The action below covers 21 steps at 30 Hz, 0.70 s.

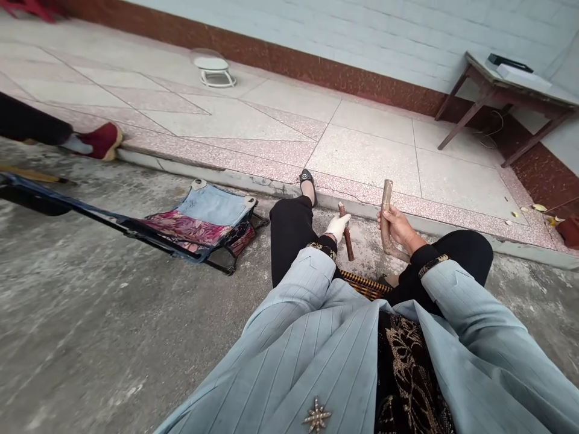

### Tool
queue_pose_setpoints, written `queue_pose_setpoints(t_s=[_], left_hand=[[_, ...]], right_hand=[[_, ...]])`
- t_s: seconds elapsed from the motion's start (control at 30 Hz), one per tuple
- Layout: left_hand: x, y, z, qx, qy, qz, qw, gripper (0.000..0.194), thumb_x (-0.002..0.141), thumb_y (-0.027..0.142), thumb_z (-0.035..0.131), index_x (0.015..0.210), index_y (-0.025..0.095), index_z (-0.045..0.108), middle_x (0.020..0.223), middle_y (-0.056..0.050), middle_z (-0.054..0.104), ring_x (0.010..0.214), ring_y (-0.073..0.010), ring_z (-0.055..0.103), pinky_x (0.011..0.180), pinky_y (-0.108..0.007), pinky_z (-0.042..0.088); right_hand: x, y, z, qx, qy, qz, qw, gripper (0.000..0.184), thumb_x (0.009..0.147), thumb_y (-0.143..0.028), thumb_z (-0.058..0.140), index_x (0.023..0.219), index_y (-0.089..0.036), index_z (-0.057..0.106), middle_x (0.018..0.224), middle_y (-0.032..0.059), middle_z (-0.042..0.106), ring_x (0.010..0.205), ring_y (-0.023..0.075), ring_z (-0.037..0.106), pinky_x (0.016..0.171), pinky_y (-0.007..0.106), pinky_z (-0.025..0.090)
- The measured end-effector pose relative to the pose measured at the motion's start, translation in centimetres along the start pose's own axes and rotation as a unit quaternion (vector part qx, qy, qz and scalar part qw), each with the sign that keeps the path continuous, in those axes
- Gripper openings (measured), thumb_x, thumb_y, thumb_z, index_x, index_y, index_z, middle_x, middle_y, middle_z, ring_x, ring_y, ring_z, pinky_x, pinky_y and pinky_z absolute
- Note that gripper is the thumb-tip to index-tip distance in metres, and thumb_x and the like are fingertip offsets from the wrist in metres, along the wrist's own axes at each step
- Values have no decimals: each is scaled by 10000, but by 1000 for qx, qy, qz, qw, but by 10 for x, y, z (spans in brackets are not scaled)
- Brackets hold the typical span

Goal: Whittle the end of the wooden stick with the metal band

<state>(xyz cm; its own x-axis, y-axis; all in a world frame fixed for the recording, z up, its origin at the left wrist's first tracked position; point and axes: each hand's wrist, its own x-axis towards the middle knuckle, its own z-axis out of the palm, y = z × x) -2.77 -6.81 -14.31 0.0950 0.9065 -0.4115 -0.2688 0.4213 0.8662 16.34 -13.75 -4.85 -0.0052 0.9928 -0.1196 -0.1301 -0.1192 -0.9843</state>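
My left hand [338, 225], in a white glove, is closed around a short reddish-brown stick [348, 244] with a pale upper tip. The stick stands nearly upright, leaning a little. To its right, my bare right hand [398, 226] grips a thicker, light-brown bent stick [388, 190] by its upright part. That stick bends near the bottom toward my right wrist. The two sticks are apart, both held out between my knees. Below them shows part of a black-and-yellow woven piece [366, 284]; my jacket and legs hide the rest of it.
A low folding chair [212, 208] with blue and floral cloth stands on the concrete at left. Another person's red shoe [102, 141] rests by the step edge [235, 176]. A small white stool [215, 66] and a wooden table [520, 90] are near the wall.
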Motion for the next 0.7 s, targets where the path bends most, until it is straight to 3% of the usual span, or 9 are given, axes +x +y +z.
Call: queue_pose_setpoints(t_s=[0.13, 0.23, 0.3, 0.37, 0.47, 0.57, 0.7], left_hand=[[-1, 3, -3, 39, 27, -21, 999, 371, 694, 445, 766, 890, 173, 608, 768, -51, 621, 750, -191, 592, 710, -296, 475], [-4, 4, -2, 51, 44, -38, 997, 386, 708, 453, 765, 923, 173, 610, 795, -66, 637, 763, -206, 610, 709, -311, 481], [-6, 5, -2, 57, 55, -53, 995, 393, 736, 473, 748, 948, 170, 612, 805, -72, 642, 762, -213, 622, 699, -321, 489], [-7, 5, -1, 62, 64, -69, 994, 401, 781, 507, 707, 974, 167, 618, 826, -84, 649, 776, -225, 636, 690, -334, 499], [-8, 5, 0, 73, 71, -89, 991, 397, 848, 504, 654, 1020, 147, 639, 934, -121, 665, 870, -259, 653, 713, -362, 526], [-10, 4, 0, 82, 64, -94, 990, 363, 921, 412, 607, 1171, 150, 618, 1161, -117, 635, 1026, -237, 634, 846, -393, 552], [-14, 6, 0, 83, 30, -72, 994, 377, 947, 365, 586, 1265, 162, 573, 1263, -105, 591, 1091, -213, 611, 919, -428, 547]], right_hand=[[12, 9, 5, -160, 5, -82, 984, 504, 787, -391, 616, 1241, -229, 469, 1088, 77, 628, 965, 218, 593, 873, 399, 506], [28, 3, 2, -329, -45, -156, 930, 537, 797, -339, 594, 1303, -187, 495, 1250, 135, 607, 1144, 281, 548, 1022, 463, 403], [41, -4, -3, -402, -86, -177, 894, 514, 809, -331, 587, 1294, -172, 529, 1296, 159, 592, 1187, 311, 529, 1042, 478, 373], [52, -8, -10, -436, -110, -174, 876, 510, 826, -335, 574, 1304, -163, 532, 1302, 171, 591, 1182, 321, 535, 1022, 473, 385], [61, -6, -17, -446, -120, -144, 875, 529, 830, -329, 562, 1326, -156, 503, 1239, 162, 616, 1090, 304, 575, 951, 447, 431], [60, 0, -18, -437, -133, -111, 883, 532, 841, -330, 546, 1337, -155, 466, 1102, 124, 645, 957, 268, 603, 867, 416, 459], [53, 2, -16, -415, -206, -58, 884, 552, 870, -354, 554, 1380, -199, 411, 840, 37, 641, 763, 226, 620, 759, 366, 465]])
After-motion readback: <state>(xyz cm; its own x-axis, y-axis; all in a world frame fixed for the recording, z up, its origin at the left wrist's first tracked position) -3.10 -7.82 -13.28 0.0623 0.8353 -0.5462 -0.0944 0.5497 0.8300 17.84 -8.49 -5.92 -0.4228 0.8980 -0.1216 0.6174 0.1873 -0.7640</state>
